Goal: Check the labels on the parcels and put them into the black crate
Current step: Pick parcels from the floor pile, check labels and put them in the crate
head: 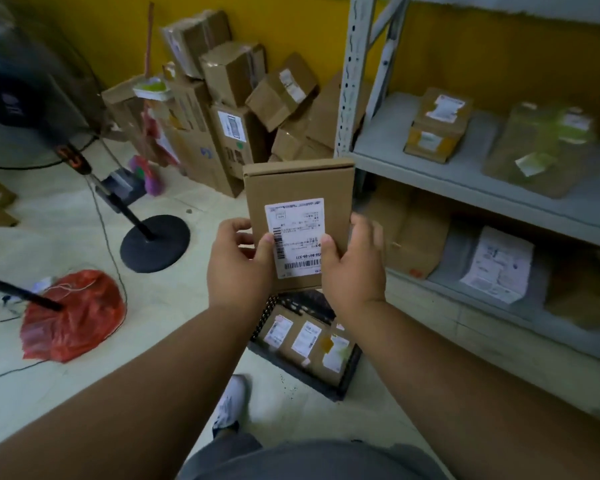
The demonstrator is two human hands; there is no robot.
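Note:
I hold a flat brown cardboard parcel (298,183) upright in front of me, its white label (297,233) with barcodes facing me. My left hand (238,265) grips its lower left edge, thumb on the label. My right hand (352,261) grips its lower right edge, thumb on the label too. Directly below on the floor sits the black crate (340,388), holding several labelled cardboard parcels (305,336); its far end is hidden behind the held parcel and my hands.
A grey metal shelf unit (465,178) on the right carries more parcels (437,124). Stacked cardboard boxes (236,109) lean against the yellow wall. A standing fan with a round black base (155,242) and a red plastic bag (73,315) lie left. My shoe (231,403) is beside the crate.

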